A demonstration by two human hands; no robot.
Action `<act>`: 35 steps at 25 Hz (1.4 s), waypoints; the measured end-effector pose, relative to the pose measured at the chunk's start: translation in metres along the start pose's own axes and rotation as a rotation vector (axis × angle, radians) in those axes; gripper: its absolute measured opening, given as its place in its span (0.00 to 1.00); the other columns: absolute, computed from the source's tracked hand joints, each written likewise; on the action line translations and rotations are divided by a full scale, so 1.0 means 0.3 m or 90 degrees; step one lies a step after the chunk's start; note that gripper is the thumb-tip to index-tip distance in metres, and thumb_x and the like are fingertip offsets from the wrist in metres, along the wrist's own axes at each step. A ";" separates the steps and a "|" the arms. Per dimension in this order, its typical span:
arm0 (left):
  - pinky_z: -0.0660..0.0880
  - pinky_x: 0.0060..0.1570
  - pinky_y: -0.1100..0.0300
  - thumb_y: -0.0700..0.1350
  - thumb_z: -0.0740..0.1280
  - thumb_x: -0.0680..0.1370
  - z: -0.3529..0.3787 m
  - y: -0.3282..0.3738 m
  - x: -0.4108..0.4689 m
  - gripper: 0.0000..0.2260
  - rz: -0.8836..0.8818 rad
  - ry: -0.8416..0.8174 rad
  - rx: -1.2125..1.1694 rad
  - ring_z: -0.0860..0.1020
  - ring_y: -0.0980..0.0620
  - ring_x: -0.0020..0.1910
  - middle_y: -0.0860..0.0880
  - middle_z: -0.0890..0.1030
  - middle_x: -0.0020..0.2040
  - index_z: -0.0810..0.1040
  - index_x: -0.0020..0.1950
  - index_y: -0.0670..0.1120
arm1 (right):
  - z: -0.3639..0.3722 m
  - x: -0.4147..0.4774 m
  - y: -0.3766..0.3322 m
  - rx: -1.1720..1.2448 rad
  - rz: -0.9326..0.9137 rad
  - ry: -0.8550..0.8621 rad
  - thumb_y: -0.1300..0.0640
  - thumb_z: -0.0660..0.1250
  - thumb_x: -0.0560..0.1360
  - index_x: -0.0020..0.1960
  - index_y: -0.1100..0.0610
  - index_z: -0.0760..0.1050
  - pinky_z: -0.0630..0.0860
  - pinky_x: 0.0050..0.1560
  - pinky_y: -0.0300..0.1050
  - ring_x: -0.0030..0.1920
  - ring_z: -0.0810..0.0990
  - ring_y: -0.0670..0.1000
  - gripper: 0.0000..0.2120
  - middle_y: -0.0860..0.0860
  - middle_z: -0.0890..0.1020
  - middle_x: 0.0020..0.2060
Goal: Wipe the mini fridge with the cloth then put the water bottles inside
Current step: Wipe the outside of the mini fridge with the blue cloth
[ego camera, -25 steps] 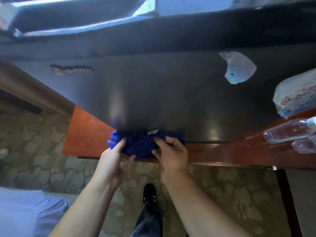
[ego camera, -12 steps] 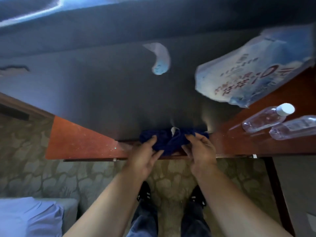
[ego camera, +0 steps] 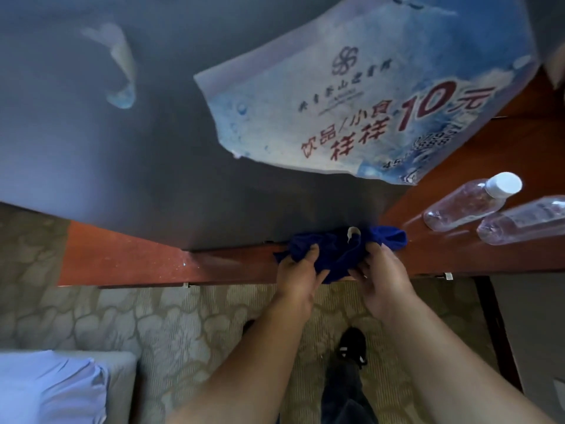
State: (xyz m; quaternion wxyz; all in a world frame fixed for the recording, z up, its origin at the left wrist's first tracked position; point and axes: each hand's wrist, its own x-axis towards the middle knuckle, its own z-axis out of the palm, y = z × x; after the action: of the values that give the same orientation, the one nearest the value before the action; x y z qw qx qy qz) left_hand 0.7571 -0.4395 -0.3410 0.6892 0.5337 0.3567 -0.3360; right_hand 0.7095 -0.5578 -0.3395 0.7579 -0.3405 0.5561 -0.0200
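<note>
Head view, positions taken from the cloth [ego camera: 339,252]. Well left of and above it spreads the dark top of the mini fridge [ego camera: 122,163], one unit. Its near edge meets the reddish tabletop [ego camera: 128,258], and the cloth sits on that line. Touching the cloth's left side, the left hand [ego camera: 296,276] has its fingers curled into the folds. On the cloth's right side the right hand [ego camera: 382,276] grips the same way, so both hands hold the bunched fabric between them. One cloth is counted: dark blue, crumpled, with a small pale tag showing on top. It is judged light, soft and limp, best gathered into a wad under the palm so no loose corner drags. Above and right of the cloth, one printed sign [ego camera: 367,96] lies partly over the fridge top. It would likely need lifting for a full wipe. Right of the cloth and apart from it, two water bottles [ego camera: 467,203] lie on their sides on the tabletop. The farther one is cut off by the frame edge. They are clear thin plastic, judged prone to rolling and to denting under pressure, and best taken round the mid-body.
</note>
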 end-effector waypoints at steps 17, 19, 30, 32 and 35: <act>0.83 0.35 0.59 0.38 0.67 0.82 -0.700 0.414 0.037 0.14 0.132 0.175 -0.195 0.87 0.48 0.44 0.39 0.86 0.55 0.77 0.67 0.37 | 0.711 -0.208 0.454 0.068 0.224 -0.180 0.62 0.62 0.79 0.72 0.63 0.73 0.79 0.48 0.45 0.51 0.82 0.53 0.21 0.58 0.82 0.62; 0.85 0.41 0.55 0.38 0.68 0.81 -0.743 0.448 0.046 0.14 0.143 0.178 -0.188 0.86 0.44 0.51 0.36 0.85 0.59 0.78 0.67 0.37 | 0.757 -0.224 0.483 0.080 0.232 -0.174 0.63 0.61 0.79 0.71 0.62 0.74 0.80 0.48 0.46 0.56 0.81 0.55 0.21 0.59 0.81 0.66; 0.81 0.52 0.49 0.43 0.70 0.80 -0.468 0.473 -0.369 0.09 0.337 0.123 -0.114 0.86 0.44 0.49 0.36 0.86 0.55 0.80 0.60 0.43 | 0.510 -0.563 0.093 0.152 0.027 -0.248 0.66 0.68 0.78 0.64 0.66 0.76 0.85 0.48 0.52 0.51 0.87 0.59 0.14 0.65 0.85 0.56; 0.81 0.57 0.42 0.52 0.75 0.74 -0.387 0.460 -0.450 0.13 0.436 0.175 -0.058 0.86 0.45 0.51 0.42 0.87 0.52 0.81 0.55 0.48 | 0.451 -0.611 -0.001 0.147 0.008 -0.288 0.64 0.67 0.79 0.64 0.65 0.77 0.85 0.47 0.50 0.51 0.88 0.58 0.13 0.63 0.86 0.55; 0.80 0.59 0.38 0.56 0.78 0.70 -0.272 0.426 -0.556 0.16 0.560 0.205 0.009 0.86 0.47 0.54 0.49 0.88 0.52 0.82 0.54 0.52 | 0.355 -0.621 -0.097 0.161 -0.004 -0.330 0.63 0.67 0.80 0.64 0.64 0.77 0.86 0.48 0.50 0.52 0.88 0.58 0.14 0.62 0.87 0.55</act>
State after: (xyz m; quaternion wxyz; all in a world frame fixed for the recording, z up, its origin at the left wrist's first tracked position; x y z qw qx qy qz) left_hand 0.7674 -0.3201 -0.1501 0.6981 0.6846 0.1966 0.0730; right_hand 0.7399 -0.4515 -0.1534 0.9109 -0.2392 0.3360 -0.0040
